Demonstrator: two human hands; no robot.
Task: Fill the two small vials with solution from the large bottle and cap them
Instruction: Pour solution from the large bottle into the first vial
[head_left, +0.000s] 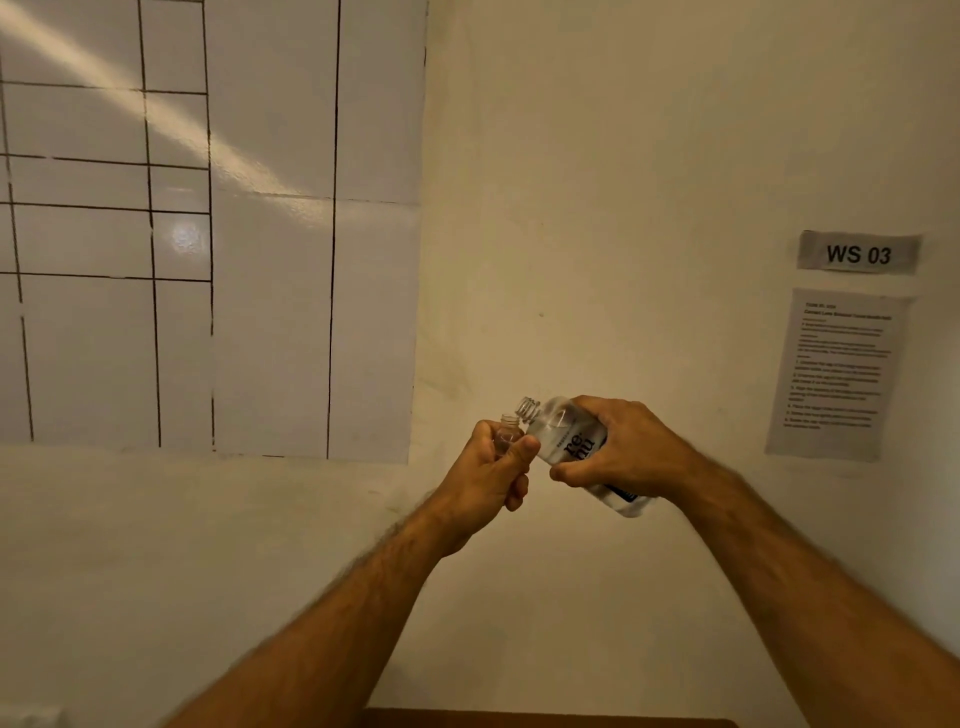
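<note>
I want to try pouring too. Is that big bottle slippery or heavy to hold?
Probably not heavy: the right hand alone holds the large bottle tilted. Its clear plastic looks smooth, so maybe slippery when wet. It is uncapped and leans toward the small vial, so it could spill.

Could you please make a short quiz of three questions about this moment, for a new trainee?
1. True or false: the large bottle is uncapped.
2. Which hand holds the small vial? A) left hand B) right hand
3. Fill in: the sign on the wall reads "WS ___".

Key: 1 true; 2 A; 3 "03".
</note>
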